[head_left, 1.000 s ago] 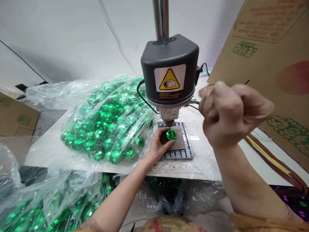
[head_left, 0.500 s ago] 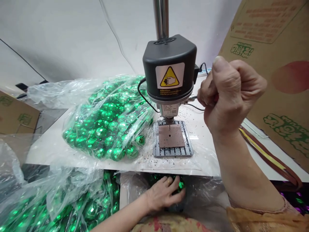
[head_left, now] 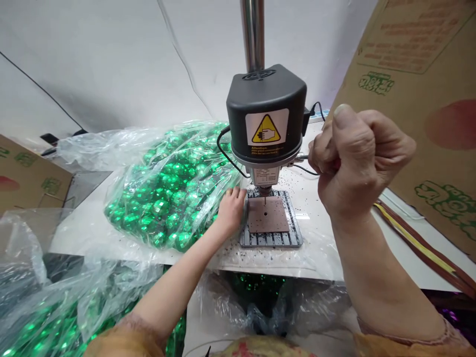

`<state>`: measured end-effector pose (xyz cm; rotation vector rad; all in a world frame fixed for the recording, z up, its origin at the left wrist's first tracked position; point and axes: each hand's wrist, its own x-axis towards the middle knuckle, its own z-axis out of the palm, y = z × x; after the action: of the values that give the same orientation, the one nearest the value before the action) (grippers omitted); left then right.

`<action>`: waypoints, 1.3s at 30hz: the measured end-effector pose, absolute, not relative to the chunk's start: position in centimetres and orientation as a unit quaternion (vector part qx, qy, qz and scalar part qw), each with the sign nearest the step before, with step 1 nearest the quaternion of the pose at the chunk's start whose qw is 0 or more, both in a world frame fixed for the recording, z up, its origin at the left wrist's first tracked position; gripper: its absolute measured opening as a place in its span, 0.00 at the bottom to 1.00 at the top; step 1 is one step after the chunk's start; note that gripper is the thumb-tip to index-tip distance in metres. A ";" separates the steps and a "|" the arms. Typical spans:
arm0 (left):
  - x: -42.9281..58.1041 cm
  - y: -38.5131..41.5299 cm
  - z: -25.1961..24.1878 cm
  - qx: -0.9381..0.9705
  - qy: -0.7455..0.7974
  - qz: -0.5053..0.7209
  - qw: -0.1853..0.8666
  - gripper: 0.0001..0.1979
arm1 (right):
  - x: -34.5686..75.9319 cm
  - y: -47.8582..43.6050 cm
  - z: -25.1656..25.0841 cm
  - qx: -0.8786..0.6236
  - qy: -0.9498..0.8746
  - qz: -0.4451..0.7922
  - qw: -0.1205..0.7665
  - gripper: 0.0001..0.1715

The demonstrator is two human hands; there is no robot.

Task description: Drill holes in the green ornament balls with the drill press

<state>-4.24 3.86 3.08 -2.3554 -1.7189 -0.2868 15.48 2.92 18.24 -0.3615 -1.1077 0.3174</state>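
Note:
My right hand (head_left: 359, 158) is wrapped in a fist round the metal feed lever (head_left: 303, 157) at the side of a black drill press (head_left: 266, 119). Below its chuck, a thin bit (head_left: 265, 200) points down at a brown square board (head_left: 268, 215) with a dark hole. The board lies on a grooved metal base (head_left: 273, 240) strewn with dark shavings. My left hand (head_left: 231, 207) reaches over the right edge of a clear plastic bag (head_left: 163, 198) of shiny green faceted balls, close beside the base. Its fingers point away, slightly apart; what lies under the palm is hidden.
An open plastic bag with green pieces (head_left: 256, 285) hangs below the table's front edge (head_left: 320, 272). More bagged green balls (head_left: 92, 317) lie at lower left. Cardboard boxes (head_left: 420, 129) stand on both sides. A brown and yellow strap (head_left: 420, 243) lies at right.
My left hand has moved from the bag below the table edge up to the green balls beside the drill base. My right hand stays on the lever. The view has shifted slightly.

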 end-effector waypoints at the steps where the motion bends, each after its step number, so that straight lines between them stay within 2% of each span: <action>1: -4.4 5.2 3.4 -0.794 -0.596 -0.062 0.105 0.20 | 15.5 2.9 18.2 -0.170 -0.523 0.148 0.822 0.28; 3: -4.6 7.0 3.6 -0.791 -0.603 -0.029 0.098 0.19 | 15.5 2.8 18.2 -0.167 -0.530 0.148 0.818 0.28; 6: -4.9 8.1 3.5 -0.799 -0.594 -0.044 0.082 0.16 | 15.5 2.6 18.3 -0.167 -0.534 0.142 0.816 0.28; 11: -5.8 7.0 4.2 -0.816 -0.547 -0.188 0.017 0.16 | 15.6 2.6 17.9 -0.215 -0.550 0.130 0.796 0.27; 13: -5.9 5.6 4.6 -0.813 -0.502 -0.286 -0.078 0.17 | 15.7 2.6 17.7 -0.222 -0.559 0.128 0.788 0.26; 15: -5.8 4.0 4.7 -0.766 -0.468 -0.380 -0.224 0.19 | 15.7 2.6 17.6 -0.221 -0.560 0.133 0.787 0.26; 19: -5.2 1.5 4.0 -0.549 -0.441 -0.493 -0.510 0.23 | 15.7 2.7 17.7 -0.218 -0.543 0.144 0.798 0.28; 22: -4.8 0.8 3.3 -0.460 -0.421 -0.508 -0.593 0.25 | 15.7 2.8 17.6 -0.210 -0.551 0.133 0.796 0.29; 24: -4.7 0.7 3.1 -0.460 -0.430 -0.511 -0.585 0.26 | 15.8 2.9 17.6 -0.212 -0.566 0.116 0.789 0.29; 30: -3.9 1.3 2.2 -0.572 -0.456 -0.495 -0.468 0.28 | 15.9 3.0 17.4 -0.216 -0.563 0.117 0.789 0.27; 39: -2.6 2.2 -0.3 -0.631 -0.432 -0.483 -0.426 0.27 | 16.0 2.9 17.1 -0.240 -0.589 0.097 0.766 0.25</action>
<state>-2.58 2.17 -0.26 -2.8077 -1.9191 -2.1474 16.02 2.91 17.13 -0.5219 -1.2790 0.2103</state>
